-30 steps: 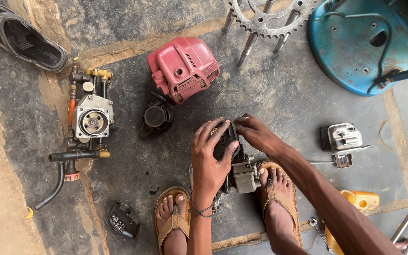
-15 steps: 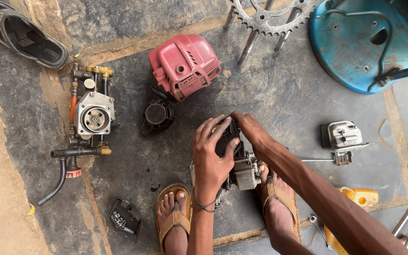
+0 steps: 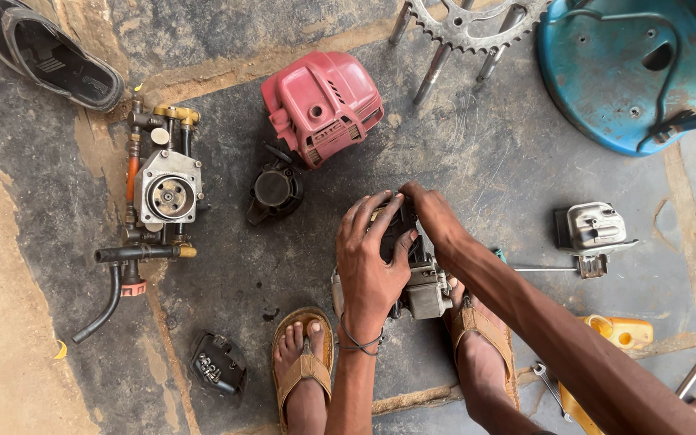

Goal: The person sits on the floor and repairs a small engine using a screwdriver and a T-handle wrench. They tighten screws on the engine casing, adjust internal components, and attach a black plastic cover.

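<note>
MOVED: both hands have slid a bit nearer together on the small grey metal engine block (image 3: 424, 288) | LEFT: left hand (image 3: 372, 262) wraps its top, fingers curled tight | RIGHT: right hand (image 3: 432, 216) pinches the dark part on its far side | WHERE: on the floor between two sandalled feet, red plastic engine cover (image 3: 321, 105) further away.

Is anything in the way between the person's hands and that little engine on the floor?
Nothing visible: the left hand and right hand both already grip the small grey metal engine block, from opposite sides.
</note>
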